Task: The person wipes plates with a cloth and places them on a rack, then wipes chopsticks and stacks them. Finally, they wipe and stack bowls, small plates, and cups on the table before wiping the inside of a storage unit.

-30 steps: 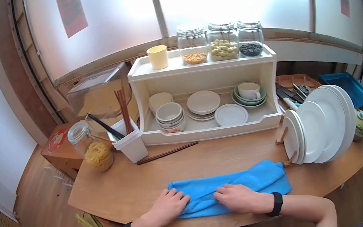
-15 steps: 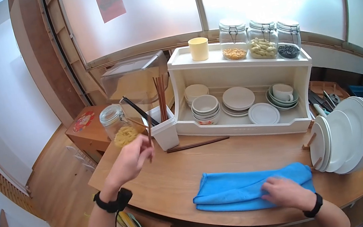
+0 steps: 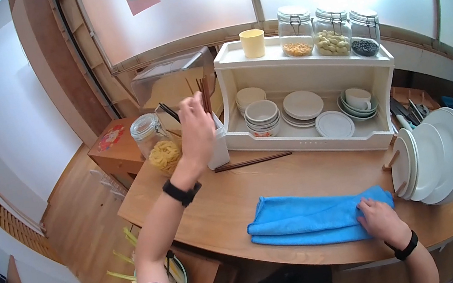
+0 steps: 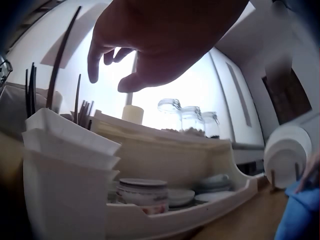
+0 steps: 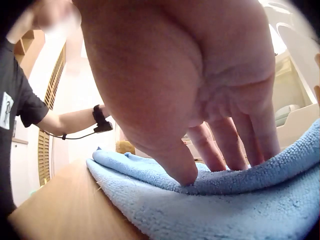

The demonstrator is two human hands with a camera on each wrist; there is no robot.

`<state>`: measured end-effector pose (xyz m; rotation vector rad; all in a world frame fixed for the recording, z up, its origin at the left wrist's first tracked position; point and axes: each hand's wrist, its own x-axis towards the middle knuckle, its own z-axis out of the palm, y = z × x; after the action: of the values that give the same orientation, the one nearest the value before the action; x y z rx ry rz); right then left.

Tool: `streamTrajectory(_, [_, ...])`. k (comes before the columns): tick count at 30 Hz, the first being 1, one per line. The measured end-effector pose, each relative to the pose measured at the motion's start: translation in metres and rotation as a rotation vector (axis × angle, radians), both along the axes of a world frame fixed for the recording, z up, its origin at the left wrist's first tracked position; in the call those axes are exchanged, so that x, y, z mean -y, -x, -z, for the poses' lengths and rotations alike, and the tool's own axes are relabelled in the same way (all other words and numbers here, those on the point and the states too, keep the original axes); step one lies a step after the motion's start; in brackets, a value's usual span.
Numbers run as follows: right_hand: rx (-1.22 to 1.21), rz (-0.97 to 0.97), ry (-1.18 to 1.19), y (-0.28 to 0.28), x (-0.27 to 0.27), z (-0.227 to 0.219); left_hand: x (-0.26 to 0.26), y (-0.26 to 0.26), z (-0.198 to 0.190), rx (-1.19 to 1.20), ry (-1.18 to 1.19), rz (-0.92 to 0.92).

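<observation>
My left hand (image 3: 198, 134) is raised over the white utensil holder (image 3: 219, 150), near the upright brown chopsticks (image 3: 206, 93). Its fingers are relaxed and parted, with nothing between them in the left wrist view. There, one long chopstick (image 4: 62, 55) leans up out of the holder beside the hand. My right hand (image 3: 383, 220) rests on the right part of a folded blue towel (image 3: 307, 221). In the right wrist view its fingertips and thumb press down on the cloth with the fingers fairly straight.
Chopsticks (image 3: 254, 161) lie before a white shelf (image 3: 324, 144) holding bowls (image 3: 262, 117) and plates. A pasta jar (image 3: 163, 152) stands left of the holder. White plates (image 3: 444, 154) stand in a rack at right. Glass jars (image 3: 332, 38) line the shelf top.
My left hand left the towel, held a brown chopstick beside the holder half a second ago, and is now empty above it. My right hand slid rightward over the towel. The head view turned left.
</observation>
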<state>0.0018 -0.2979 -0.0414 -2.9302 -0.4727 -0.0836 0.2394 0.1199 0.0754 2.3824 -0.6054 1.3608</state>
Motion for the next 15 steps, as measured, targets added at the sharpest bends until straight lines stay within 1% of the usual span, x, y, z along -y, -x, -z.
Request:
streamTrajectory(1, [-0.02, 0.009, 0.0, -0.001, -0.001, -0.001, 0.008, 0.016, -0.001, 0.032, -0.078, 0.019])
streamTrajectory(2, [-0.043, 0.013, 0.004, -0.002, -0.001, -0.001, 0.012, 0.03, 0.003, -0.053, -0.27, 0.117])
streamTrajectory(5, [0.002, -0.023, 0.033, -0.004, 0.001, 0.004, 0.016, 0.025, 0.062, -0.542, -0.393, 0.209])
streamTrajectory(7, [0.022, -0.037, 0.046, -0.003, -0.003, -0.001, 0.008, 0.015, 0.101, -0.562, -0.512, 0.131])
streamTrajectory(9, [0.054, -0.048, 0.047, 0.0, -0.004, -0.003, 0.004, 0.003, 0.124, -0.567, -0.587, 0.07])
streamTrajectory(11, [0.1, -0.062, 0.035, 0.001, -0.004, 0.0, 0.002, -0.005, 0.136, -0.561, -0.617, 0.021])
streamTrajectory(13, [0.084, -0.059, 0.041, 0.001, -0.004, 0.0, 0.0, -0.01, 0.142, -0.57, -0.624, 0.01])
streamTrajectory(15, [0.083, -0.05, 0.048, 0.001, -0.003, 0.002, 0.003, -0.011, 0.143, -0.582, -0.627, 0.008])
